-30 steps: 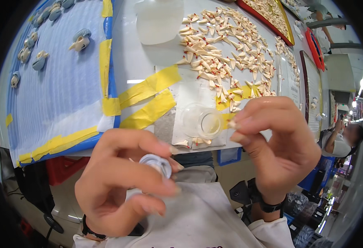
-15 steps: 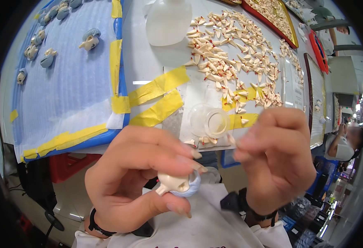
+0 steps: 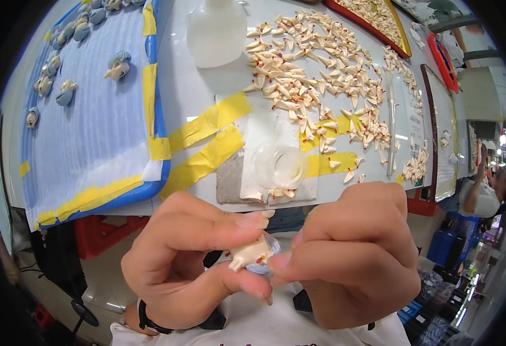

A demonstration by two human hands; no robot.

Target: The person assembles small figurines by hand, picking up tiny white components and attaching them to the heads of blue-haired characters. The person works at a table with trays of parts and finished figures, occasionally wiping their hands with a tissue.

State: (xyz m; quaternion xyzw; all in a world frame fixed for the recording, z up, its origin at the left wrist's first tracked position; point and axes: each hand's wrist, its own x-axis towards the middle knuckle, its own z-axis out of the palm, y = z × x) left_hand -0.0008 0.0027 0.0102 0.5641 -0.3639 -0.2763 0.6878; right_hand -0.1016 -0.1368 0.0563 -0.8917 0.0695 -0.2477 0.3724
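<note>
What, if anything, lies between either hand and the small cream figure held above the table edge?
Nothing visible does. The left hand and the right hand both pinch the small cream figure directly with bare fingertips.

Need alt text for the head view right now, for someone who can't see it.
Two bare hands, left hand and right hand, pinch a small cream figurine together above a white table strewn with cream pieces beside a blue mat.

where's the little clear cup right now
In the head view the clear cup stands on the white table just above the two hands, between strips of yellow tape and below the scattered cream pieces.
</note>
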